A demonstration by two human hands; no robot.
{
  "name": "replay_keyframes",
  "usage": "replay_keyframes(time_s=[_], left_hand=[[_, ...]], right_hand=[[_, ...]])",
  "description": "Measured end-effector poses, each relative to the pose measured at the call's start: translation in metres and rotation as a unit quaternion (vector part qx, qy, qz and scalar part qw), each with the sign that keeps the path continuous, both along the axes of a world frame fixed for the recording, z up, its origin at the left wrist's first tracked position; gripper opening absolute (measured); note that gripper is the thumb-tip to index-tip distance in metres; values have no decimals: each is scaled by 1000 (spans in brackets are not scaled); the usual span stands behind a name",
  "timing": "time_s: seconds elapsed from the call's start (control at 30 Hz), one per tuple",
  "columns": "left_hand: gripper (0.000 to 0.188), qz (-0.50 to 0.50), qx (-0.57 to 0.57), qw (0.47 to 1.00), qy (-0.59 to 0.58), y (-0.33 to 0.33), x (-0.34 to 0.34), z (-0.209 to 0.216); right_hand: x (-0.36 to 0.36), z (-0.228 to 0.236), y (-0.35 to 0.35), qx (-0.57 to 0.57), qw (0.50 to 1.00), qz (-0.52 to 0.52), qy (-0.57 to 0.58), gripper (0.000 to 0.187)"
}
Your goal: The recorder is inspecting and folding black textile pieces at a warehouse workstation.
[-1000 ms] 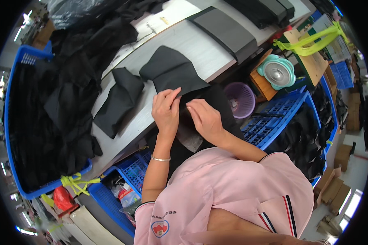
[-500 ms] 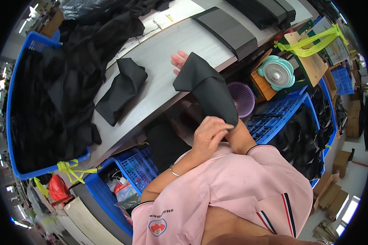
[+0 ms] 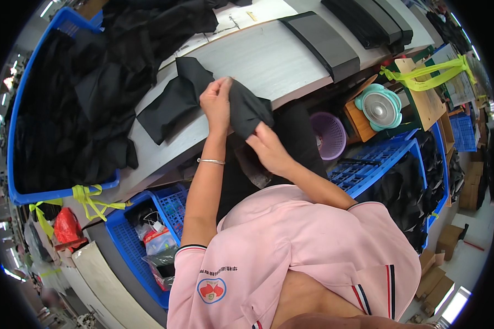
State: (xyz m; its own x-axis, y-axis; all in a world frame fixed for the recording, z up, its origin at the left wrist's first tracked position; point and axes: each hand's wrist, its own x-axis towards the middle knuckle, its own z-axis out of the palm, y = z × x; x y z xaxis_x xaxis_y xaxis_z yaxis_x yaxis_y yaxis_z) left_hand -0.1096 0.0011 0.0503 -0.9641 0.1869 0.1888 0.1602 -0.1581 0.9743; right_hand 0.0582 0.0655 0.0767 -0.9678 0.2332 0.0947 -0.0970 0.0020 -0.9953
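Observation:
A tube-like black fabric piece (image 3: 246,107) is stretched between my hands above the front edge of the table. My left hand (image 3: 217,104), with a bangle on its wrist, pinches the fabric's upper left edge. Lower down on the right, the fingers of my right hand (image 3: 268,149) grip its lower end. Just left of my left hand, another black fabric piece (image 3: 167,112) lies folded on the grey table (image 3: 274,63), partly behind that hand.
A blue crate (image 3: 16,148) heaped with black fabric stands left. Flat stacked dark pieces (image 3: 324,44) lie at the table's far right. Beside the table are a purple basket (image 3: 331,137), a teal fan (image 3: 380,107) and a blue crate (image 3: 376,164). Another blue crate (image 3: 129,236) sits lower left.
The black fabric piece has come off my right forearm, which it covered before. Both hands have moved; my left hand went up and left from the sleeve's end to its upper edge.

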Motion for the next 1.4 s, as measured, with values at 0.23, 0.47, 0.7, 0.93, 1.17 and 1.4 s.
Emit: replay_keyframes(time_s=[0.23,0.47,0.7,0.93,1.17,1.4], left_hand=[[18,21,-2,999,-32,-32,-41,7],[14,-37,-57,998,4,-18,41,49],[7,-57,-62,995,55,-34,85,73],[24,-212,134,918,-308,-64,68,42],[42,-409,215,759,-459,-53,128,30],[62,-468,-9,883,39,-62,135,-32]], right_hand=[[88,-5,16,-136,979,121,-87,20],[32,10,37,235,952,-194,20,65],[-6,9,70,117,970,-211,-38,24],[10,34,47,-433,890,10,-140,16],[-33,-21,39,-2,994,97,-47,13],[30,-24,-1,267,955,109,-73,20]])
